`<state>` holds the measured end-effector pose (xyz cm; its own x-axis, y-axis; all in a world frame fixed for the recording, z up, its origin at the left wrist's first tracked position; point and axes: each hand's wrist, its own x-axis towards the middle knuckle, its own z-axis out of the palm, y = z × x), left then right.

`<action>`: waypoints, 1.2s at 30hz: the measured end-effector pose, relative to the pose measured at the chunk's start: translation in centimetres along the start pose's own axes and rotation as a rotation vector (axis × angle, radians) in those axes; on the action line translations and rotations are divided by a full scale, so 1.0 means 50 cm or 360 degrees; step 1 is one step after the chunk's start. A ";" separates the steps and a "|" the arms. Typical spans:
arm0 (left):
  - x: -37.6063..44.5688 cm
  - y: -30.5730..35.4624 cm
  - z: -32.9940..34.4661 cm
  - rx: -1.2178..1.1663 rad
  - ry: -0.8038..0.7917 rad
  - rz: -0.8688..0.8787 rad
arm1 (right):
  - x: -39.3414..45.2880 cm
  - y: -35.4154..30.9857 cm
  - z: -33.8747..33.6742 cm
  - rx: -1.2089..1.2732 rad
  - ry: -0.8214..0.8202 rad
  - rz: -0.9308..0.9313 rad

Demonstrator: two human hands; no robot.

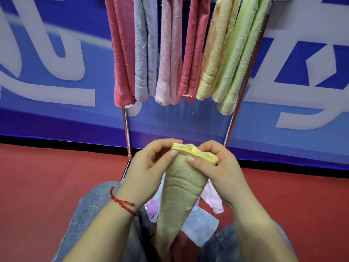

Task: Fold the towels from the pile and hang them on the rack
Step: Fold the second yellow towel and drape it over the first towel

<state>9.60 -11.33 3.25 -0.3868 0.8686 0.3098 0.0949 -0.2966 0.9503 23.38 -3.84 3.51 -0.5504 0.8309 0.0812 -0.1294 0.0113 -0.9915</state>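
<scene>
Head view looks steeply down, close over the lap, facing the rack.

I can't see the rack's top bar, it's cut off by the upper edge along with the tops of the hanging towels. The yellow towel in front hides most of the pile; its lower end is blurred.

Big blue banner w/ white lettering across the back wall, black strip along its bottom edge. Red carpet floor below. Red braided string bracelet & blue denim jeans in foreground.
</scene>
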 end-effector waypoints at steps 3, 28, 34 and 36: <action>0.003 0.011 -0.015 -0.0087 -0.0018 -0.0005 | 0.008 -0.013 0.001 0.0117 -0.0205 0.0019; 0.051 -0.034 -0.033 -0.0191 -0.0829 -0.0558 | 0.064 -0.116 -0.017 -0.0344 -0.0413 -0.0087; 0.050 -0.045 -0.004 -0.0189 -0.0840 -0.0729 | 0.110 -0.118 -0.051 -0.0252 -0.0203 0.0131; 0.052 -0.040 0.001 -0.0242 -0.0824 -0.0752 | 0.123 -0.094 -0.066 -0.0022 -0.0107 0.0341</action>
<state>8.46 -8.45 2.16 0.1331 0.9835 -0.1224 -0.1186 0.1384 0.9832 23.33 3.04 8.33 -0.6177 0.7763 -0.1256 0.0079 -0.1536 -0.9881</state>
